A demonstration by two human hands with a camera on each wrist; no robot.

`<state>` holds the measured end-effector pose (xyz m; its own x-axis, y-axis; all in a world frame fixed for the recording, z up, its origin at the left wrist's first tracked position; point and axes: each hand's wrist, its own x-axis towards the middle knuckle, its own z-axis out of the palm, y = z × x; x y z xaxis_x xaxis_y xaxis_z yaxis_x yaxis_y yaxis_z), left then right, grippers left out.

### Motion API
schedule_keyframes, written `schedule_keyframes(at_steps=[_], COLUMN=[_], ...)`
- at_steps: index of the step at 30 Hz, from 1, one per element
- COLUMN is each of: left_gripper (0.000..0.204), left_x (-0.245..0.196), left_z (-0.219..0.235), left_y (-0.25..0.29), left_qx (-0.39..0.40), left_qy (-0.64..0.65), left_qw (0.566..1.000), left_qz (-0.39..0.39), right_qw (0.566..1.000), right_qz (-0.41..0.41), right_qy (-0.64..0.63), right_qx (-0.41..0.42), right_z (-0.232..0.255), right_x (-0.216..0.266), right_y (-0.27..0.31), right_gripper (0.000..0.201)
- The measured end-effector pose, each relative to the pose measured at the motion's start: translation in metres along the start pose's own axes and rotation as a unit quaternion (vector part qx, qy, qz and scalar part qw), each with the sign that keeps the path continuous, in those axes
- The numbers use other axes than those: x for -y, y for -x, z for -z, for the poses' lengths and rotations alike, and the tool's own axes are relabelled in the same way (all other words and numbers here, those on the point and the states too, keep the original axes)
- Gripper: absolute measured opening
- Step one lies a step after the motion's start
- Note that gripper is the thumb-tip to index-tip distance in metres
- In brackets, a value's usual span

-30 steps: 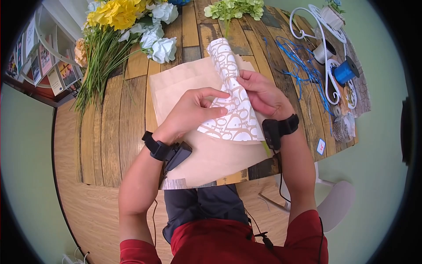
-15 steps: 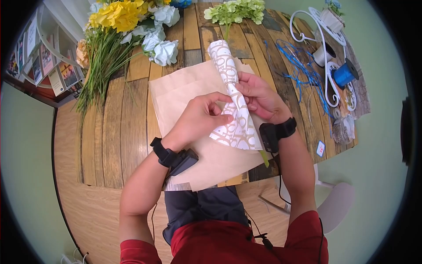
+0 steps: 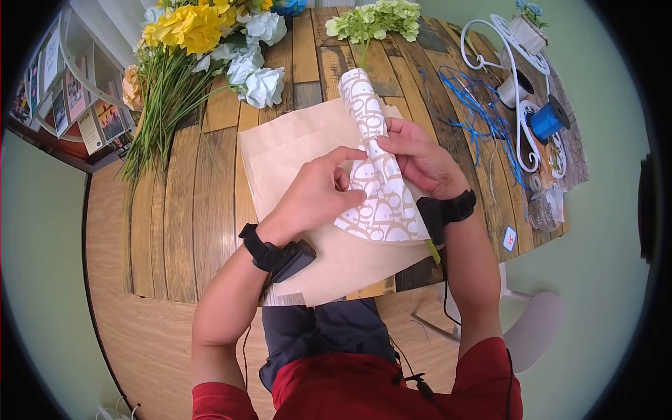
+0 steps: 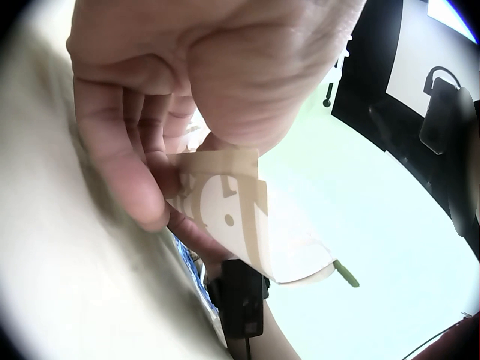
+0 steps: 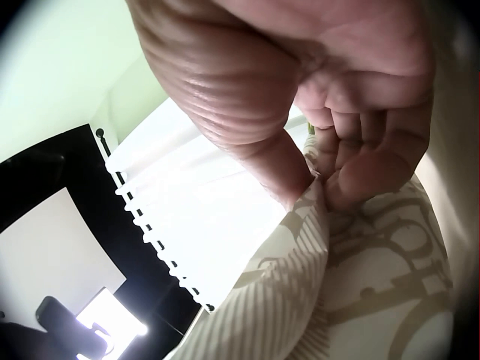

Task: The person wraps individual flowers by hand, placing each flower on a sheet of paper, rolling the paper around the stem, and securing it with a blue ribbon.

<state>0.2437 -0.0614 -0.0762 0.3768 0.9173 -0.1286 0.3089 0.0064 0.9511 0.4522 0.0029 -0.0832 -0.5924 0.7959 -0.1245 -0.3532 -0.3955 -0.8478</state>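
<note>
White-and-tan paper cone (image 3: 384,203) between both hands (image 3: 317,190), above brown paper (image 3: 350,269)

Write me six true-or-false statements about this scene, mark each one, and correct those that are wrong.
1. The right hand pinches the patterned paper. True.
2. The left hand is well away from the patterned paper. False: its thumb and index finger are on it.
3. Brown paper lies beneath the patterned paper. True.
4. The yellow flowers are on the right side of the table. False: the yellow flowers are on the left side, in the head view.
5. The blue spool is on the right side in the head view. True.
6. The green flowers are in the left hand. False: the green flowers are at the table's far side.
</note>
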Motion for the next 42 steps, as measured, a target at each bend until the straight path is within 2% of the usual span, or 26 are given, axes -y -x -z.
schedule_keyframes(at_steps=[9,14,17,18,19,20,22,23,25,26,27,29,30,31,33,34,38,40,42], left_gripper=[0.057,0.058,0.056,0.053,0.049,0.049,0.044,0.044,0.038,0.045,0.045,0.057,0.057,0.057,0.045,0.035,0.026,0.018,0.016], left_x=[0.003,0.002,0.003,0.001,-0.004,-0.009,-0.037,-0.047,-0.064,-0.071,-0.072,-0.066,-0.060,-0.057,-0.051,-0.046,-0.041,-0.038,-0.041], left_z=[0.010,0.011,0.010,0.011,0.012,0.013,0.017,0.015,0.007,0.002,-0.004,-0.016,-0.012,-0.007,0.003,0.006,0.016,0.017,0.015], left_y=[0.000,0.000,-0.001,-0.001,0.001,0.004,0.015,0.019,0.028,0.032,0.030,0.022,0.017,0.011,0.002,0.001,0.006,0.010,0.017], left_qx=[0.030,0.035,0.012,-0.079,-0.168,-0.167,-0.251,-0.249,-0.205,-0.190,-0.191,-0.247,-0.230,-0.232,-0.206,-0.231,-0.234,-0.253,-0.236], left_qy=[-0.008,-0.003,-0.020,-0.113,-0.201,-0.203,-0.181,-0.183,-0.195,-0.296,-0.299,-0.417,-0.416,-0.420,-0.404,-0.413,-0.425,-0.485,-0.491], left_qw=[1.000,0.999,0.999,0.983,0.941,0.941,0.932,0.932,0.923,0.896,0.895,0.849,0.862,0.859,0.888,0.873,0.869,0.831,0.834], left_qz=[-0.002,0.005,-0.033,-0.125,-0.213,-0.215,-0.187,-0.189,-0.259,-0.270,-0.272,-0.208,-0.177,-0.180,-0.073,-0.120,-0.096,-0.103,-0.084], right_qw=[1.000,0.999,0.998,0.998,0.998,0.997,0.996,0.995,0.992,0.992,0.991,0.989,0.990,0.990,0.990,0.990,0.989,0.966,0.968], right_qz=[-0.008,0.031,0.035,0.040,0.032,0.024,0.031,0.035,0.051,0.057,0.063,0.078,0.080,0.082,0.085,0.083,0.109,0.179,0.186], right_qy=[0.027,0.024,0.037,0.038,0.054,0.068,0.082,0.096,0.115,0.116,0.117,0.123,0.108,0.094,0.098,0.102,0.066,-0.040,-0.016], right_qx=[0.014,0.010,0.030,0.031,0.029,0.027,0.024,0.020,0.011,0.004,-0.002,-0.015,-0.039,-0.063,-0.057,-0.054,-0.072,-0.182,-0.168], right_z=[0.018,0.015,0.014,0.014,0.014,0.013,0.008,0.005,0.000,-0.002,-0.005,-0.016,-0.022,-0.025,-0.025,-0.024,-0.014,-0.008,0.003], right_x=[0.002,0.000,0.000,0.001,0.002,0.003,0.009,0.012,0.017,0.019,0.021,0.025,0.026,0.028,0.031,0.032,0.046,0.053,0.059], right_y=[0.000,0.001,-0.001,-0.003,-0.004,-0.005,-0.009,-0.011,-0.017,-0.021,-0.026,-0.035,-0.039,-0.042,-0.046,-0.048,-0.060,-0.066,-0.070], right_gripper=[0.035,0.033,0.032,0.032,0.031,0.030,0.031,0.031,0.030,0.029,0.029,0.025,0.023,0.021,0.019,0.017,0.013,0.013,0.015])
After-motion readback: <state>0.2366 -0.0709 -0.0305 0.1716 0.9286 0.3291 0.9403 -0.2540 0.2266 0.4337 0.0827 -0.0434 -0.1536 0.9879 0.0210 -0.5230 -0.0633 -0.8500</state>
